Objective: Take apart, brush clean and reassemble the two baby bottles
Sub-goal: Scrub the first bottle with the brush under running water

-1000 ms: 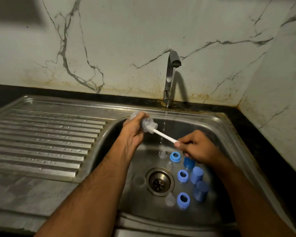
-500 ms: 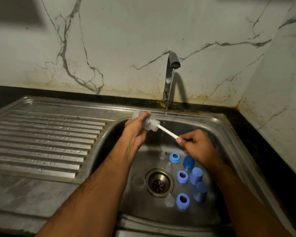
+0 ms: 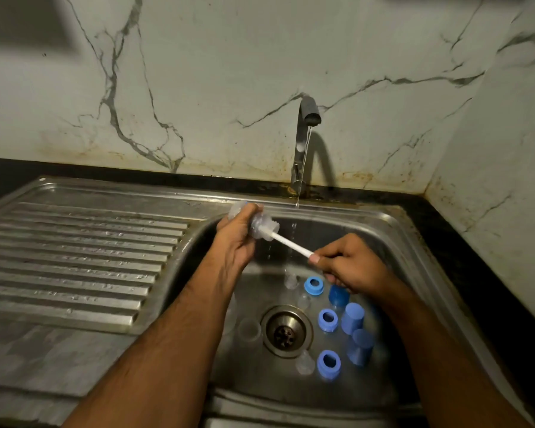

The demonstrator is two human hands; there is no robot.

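A marble wall [image 3: 229, 72] fills the top half of the frame, stained brown along its foot. Below it a steel sink [image 3: 393, 220] takes up the lower half, its ribbed draining board [image 3: 74, 261] at the left and its basin at centre and right. A tap [image 3: 303, 143] stands at upper centre against the wall, with a thin stream of water [image 3: 303, 162] falling from its spout into the basin.

Two bare forearms reach up from the bottom edge. The left hand [image 3: 238, 239], just left of centre, has its fingers curled round a clear bottle [image 3: 260, 223] held on its side above the basin's left rim, mouth pointing right. The right hand [image 3: 349, 267], right of centre, pinches the white handle of a brush [image 3: 291, 242], whose head is inside the bottle's mouth.

On the basin floor, lower centre, sits the drain [image 3: 286, 332]. Right of it lie three blue rings [image 3: 314, 285], and further right three blue caps [image 3: 352, 318], the topmost partly hidden under the right hand. Small clear teats [image 3: 305, 364] lie near the drain: one below it, others above it. A clear second bottle [image 3: 249, 330], faint and hard to make out, lies left of the drain.
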